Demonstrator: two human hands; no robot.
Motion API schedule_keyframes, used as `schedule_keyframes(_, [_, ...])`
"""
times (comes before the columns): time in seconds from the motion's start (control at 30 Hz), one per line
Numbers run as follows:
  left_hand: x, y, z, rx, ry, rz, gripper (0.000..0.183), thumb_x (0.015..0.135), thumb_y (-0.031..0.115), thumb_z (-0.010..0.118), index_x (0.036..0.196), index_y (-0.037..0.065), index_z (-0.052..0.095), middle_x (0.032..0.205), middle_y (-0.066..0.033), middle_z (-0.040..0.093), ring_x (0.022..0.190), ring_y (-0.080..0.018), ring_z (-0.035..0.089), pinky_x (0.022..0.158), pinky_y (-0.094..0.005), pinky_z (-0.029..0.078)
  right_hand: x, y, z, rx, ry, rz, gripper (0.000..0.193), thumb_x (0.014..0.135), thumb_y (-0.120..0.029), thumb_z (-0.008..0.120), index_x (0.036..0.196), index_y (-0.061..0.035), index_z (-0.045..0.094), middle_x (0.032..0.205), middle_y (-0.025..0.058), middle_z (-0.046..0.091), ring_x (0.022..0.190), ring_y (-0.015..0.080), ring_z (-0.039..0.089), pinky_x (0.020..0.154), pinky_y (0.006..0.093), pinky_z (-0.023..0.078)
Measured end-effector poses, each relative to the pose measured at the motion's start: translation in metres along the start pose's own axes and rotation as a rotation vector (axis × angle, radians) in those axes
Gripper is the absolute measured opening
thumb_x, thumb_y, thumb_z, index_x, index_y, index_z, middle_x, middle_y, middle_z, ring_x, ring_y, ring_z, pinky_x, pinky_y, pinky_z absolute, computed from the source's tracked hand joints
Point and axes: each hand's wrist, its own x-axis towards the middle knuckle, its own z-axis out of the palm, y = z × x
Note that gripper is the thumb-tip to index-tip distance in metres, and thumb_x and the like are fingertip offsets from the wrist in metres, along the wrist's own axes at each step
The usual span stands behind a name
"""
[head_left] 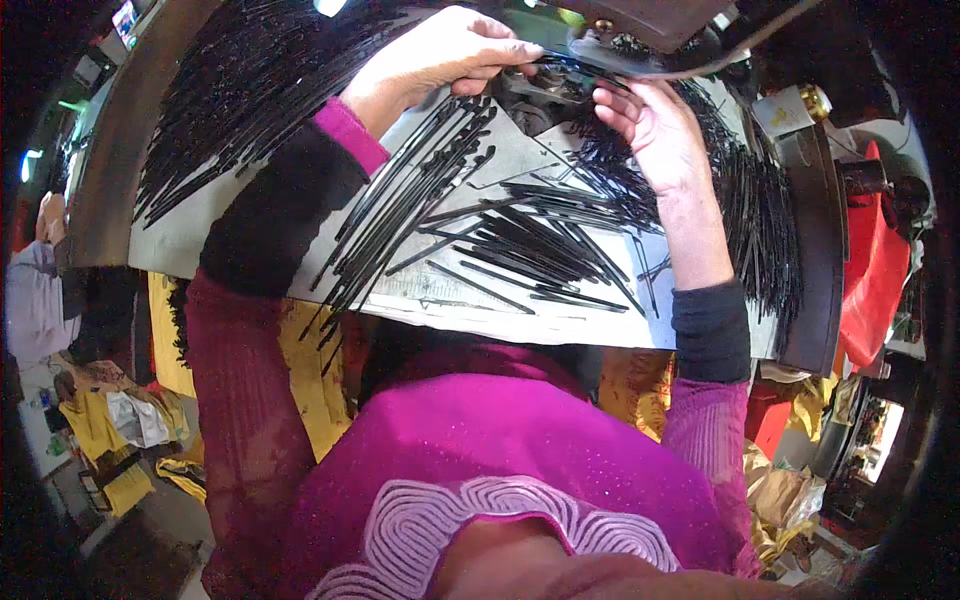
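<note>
At the top middle, my left hand (450, 60) pinches one end of a thin black strip (575, 63) between thumb and fingers. The strip spans toward my right hand (655, 130), whose curled fingers close on its other end. Both hands are raised in front of a dark machine (640, 20), and its shadowed parts partly hide the strip. Below the hands, a loose bundle of black strips (410, 200), several with knobbed ends, lies slanting on the white work surface (450, 300). A second pile of strips (540, 250) lies in the middle.
Large heaps of black strips cover the far left (250, 80) and the right side (750, 220). A white spool-like cylinder (785, 110) stands at the upper right. Red cloth (870, 270) hangs beyond the table's right edge. Another person's arm (45, 270) shows at far left.
</note>
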Motion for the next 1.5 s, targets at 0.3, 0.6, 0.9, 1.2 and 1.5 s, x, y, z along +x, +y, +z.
schedule_keyframes(0.3, [-0.014,-0.006,0.007,0.051,-0.32,-0.108,0.028,0.083,0.028,0.063,0.084,0.0,0.064,0.051,0.0075,0.04,0.04,0.0,0.032,0.036,-0.017,0.022,-0.033,-0.001,0.04,-1.139,-0.308,-0.258,0.023,0.077,-0.017,0.065,0.095,-0.0027,0.063,0.087,0.0095,0.065,0.075,0.0167,0.061,0.071,0.0271,0.047])
schedule_keyframes(0.6, [-0.032,-0.001,-0.008,0.282,-0.229,-0.121,0.031,0.078,0.034,0.067,0.084,0.003,0.065,0.056,0.0048,0.049,0.044,-0.0016,0.037,0.039,-0.018,0.026,-0.043,-0.018,0.033,-1.131,-0.343,-0.014,0.024,0.08,-0.018,0.059,0.096,-0.001,0.065,0.072,0.0065,0.064,0.065,0.0096,0.058,0.062,0.0241,0.045])
schedule_keyframes(0.9, [-0.071,-0.014,0.003,1.102,-0.042,0.315,0.023,0.072,0.027,0.065,0.076,0.005,0.064,0.063,-0.0114,0.061,0.058,-0.0236,0.059,0.057,-0.0314,0.046,-0.042,-0.015,0.04,-0.968,-0.452,0.201,0.028,0.082,-0.015,0.054,0.105,-0.0024,0.06,0.07,0.0034,0.063,0.067,0.0064,0.057,0.066,0.0225,0.044])
schedule_keyframes(1.2, [-0.041,-0.017,-0.006,0.356,-0.179,-0.045,0.021,0.081,0.021,0.063,0.083,0.0,0.064,0.067,-0.0015,0.06,0.055,-0.0051,0.054,0.047,-0.019,0.04,-0.043,-0.007,0.041,-0.724,-0.457,0.344,0.033,0.081,-0.011,0.057,0.112,-0.004,0.054,0.073,0.0044,0.064,0.056,0.0056,0.054,0.049,0.0187,0.043])
schedule_keyframes(1.5, [-0.02,-0.023,-0.002,-0.009,-0.118,-0.017,0.032,0.079,0.025,0.066,0.102,0.003,0.059,0.074,-0.0025,0.062,0.058,-0.0082,0.057,0.048,-0.0185,0.042,-0.046,0.001,0.04,-0.633,-0.46,0.376,0.031,0.081,-0.014,0.059,0.109,-0.0032,0.055,0.069,0.0055,0.063,0.05,0.0079,0.054,0.046,0.0199,0.045])
